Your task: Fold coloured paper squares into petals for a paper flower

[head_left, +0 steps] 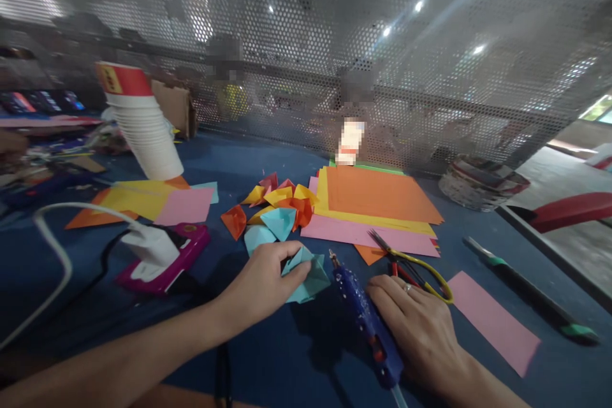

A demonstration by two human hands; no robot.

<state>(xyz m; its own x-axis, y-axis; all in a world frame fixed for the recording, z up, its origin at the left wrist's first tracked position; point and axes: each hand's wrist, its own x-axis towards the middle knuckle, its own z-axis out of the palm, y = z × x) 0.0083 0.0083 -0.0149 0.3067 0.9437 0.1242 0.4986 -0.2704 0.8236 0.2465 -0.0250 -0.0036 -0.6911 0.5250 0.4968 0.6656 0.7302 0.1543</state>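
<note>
A light blue folded paper piece (312, 277) is pinched in my left hand (270, 277), between thumb and fingers. My right hand (418, 325) has its fingers wrapped at the side of a dark blue glue gun (366, 315), whose metal tip points up and toward the blue paper without touching it. Yellow-handled scissors (415, 264) lie just beyond my right hand. Behind my left hand sits a pile of folded paper pieces (280, 197) in orange, yellow, red and light blue.
Stacked colored paper (377, 194) lies ahead, a pink strip (497, 322) and a craft knife (530, 293) to the right. At left are a purple power strip (191, 242) with a white plug and cable, and tall paper cups (146, 127). A mesh screen (296, 38) stands behind.
</note>
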